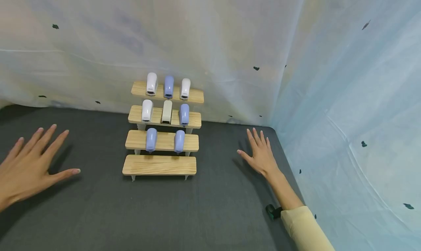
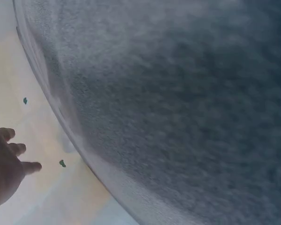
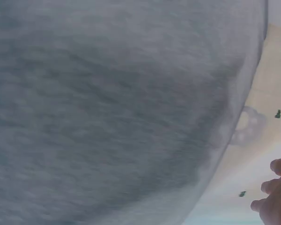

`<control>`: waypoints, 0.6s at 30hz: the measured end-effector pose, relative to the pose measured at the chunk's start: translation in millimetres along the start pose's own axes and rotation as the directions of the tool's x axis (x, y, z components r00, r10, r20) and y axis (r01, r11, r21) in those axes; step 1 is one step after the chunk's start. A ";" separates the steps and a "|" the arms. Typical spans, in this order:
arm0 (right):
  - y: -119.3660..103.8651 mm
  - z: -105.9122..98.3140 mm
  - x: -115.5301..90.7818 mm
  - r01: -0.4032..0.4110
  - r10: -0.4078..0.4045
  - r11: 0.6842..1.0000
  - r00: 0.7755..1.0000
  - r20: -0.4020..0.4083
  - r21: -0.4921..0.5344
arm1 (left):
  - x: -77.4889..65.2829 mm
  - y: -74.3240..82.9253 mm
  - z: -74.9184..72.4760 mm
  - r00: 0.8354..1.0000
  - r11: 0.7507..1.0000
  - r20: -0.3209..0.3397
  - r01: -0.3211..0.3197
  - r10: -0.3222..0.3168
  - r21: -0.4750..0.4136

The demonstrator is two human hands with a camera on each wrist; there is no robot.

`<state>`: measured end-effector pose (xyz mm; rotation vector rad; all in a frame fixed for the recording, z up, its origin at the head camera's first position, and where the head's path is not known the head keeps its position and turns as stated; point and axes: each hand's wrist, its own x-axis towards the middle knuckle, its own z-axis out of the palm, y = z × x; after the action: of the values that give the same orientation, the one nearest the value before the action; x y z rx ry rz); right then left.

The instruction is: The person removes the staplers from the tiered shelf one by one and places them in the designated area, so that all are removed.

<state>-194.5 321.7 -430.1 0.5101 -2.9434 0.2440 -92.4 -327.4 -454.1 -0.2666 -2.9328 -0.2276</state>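
Left hand (image 1: 33,167) and right hand (image 1: 261,158), both released, fingers fanned wide and nothing in either grasp! Between them, well apart from both, stands a four-tier wooden stand (image 1: 159,165), and on its three upper tiers sit the eight small staplers (image 1: 167,112): four lavender-blue, three white, one cream.

How will they handle? Light, I'd judge, hard-shelled and stiff, the glossy tops perhaps a touch slippery, and none too fragile. Best hold looks to be a pinch across the long sides at mid-body; squeezing top to bottom could well work the hinge. The pair on the third tier sits lowest, the simplest reach for either hand, while the top row calls for a longer stretch past the others.

Now the textures: rounded, slim shells on pale, grained planks with softened corners, pale supports beneath. Dark grey, fabric-like table covering (image 1: 213,214) spreads under both hands, and beyond their fingertips hangs a creased, pastel-washed cloth (image 1: 223,31), dotted with dark marks. Right arm wears a cream sleeve (image 1: 306,227).
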 end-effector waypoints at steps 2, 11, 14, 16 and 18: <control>-2.1 -4.0 3.9 0.018 -0.018 1.000 1.000 -0.012 0.009 | 3.2 2.7 -1.3 0.999 0.999 -0.012 -0.031 0.030 -0.024; -12.5 -18.8 15.3 0.094 -0.091 0.995 0.994 -0.068 0.046 | 12.4 16.7 -10.3 0.989 0.977 -0.053 -0.145 0.138 -0.157; -15.2 -22.7 18.3 0.120 -0.115 0.991 0.989 -0.091 0.060 | 15.1 20.1 -11.6 0.989 0.975 -0.058 -0.143 0.135 -0.172; -17.5 -25.0 19.9 0.139 -0.131 0.988 0.985 -0.110 0.068 | 17.0 22.4 -12.1 0.989 0.974 -0.056 -0.142 0.134 -0.179; -20.6 -27.0 21.7 0.157 -0.146 0.984 0.981 -0.131 0.082 | 18.6 24.4 -12.8 0.989 0.971 -0.058 -0.145 0.137 -0.189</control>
<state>-204.6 300.5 -397.3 0.7015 -2.7658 0.3800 -103.5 -302.8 -434.6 -0.4894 -2.8341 -0.4901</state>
